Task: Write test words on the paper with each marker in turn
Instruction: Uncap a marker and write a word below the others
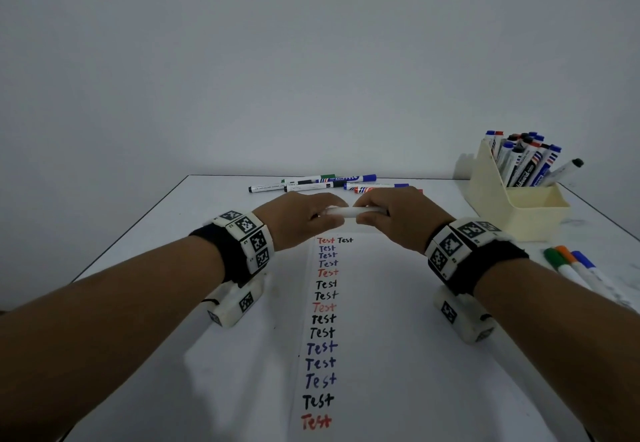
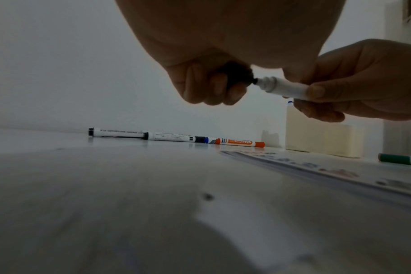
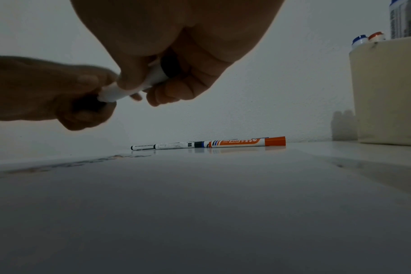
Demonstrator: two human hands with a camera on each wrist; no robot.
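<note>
Your right hand (image 1: 394,214) holds a white marker (image 2: 286,88) by its barrel, raised above the far end of the paper (image 1: 363,320) on the bench (image 1: 166,233). Your left hand (image 1: 304,216) has its grip closed round the black cap (image 2: 238,76), which sits just at the marker's nib end. The paper carries a column of "Test" words in red, blue and black. Loose markers (image 1: 311,183) lie at the far edge, more stand in a cream holder (image 1: 519,206) to your right, and three lie beside your right wrist (image 1: 568,263).
</note>
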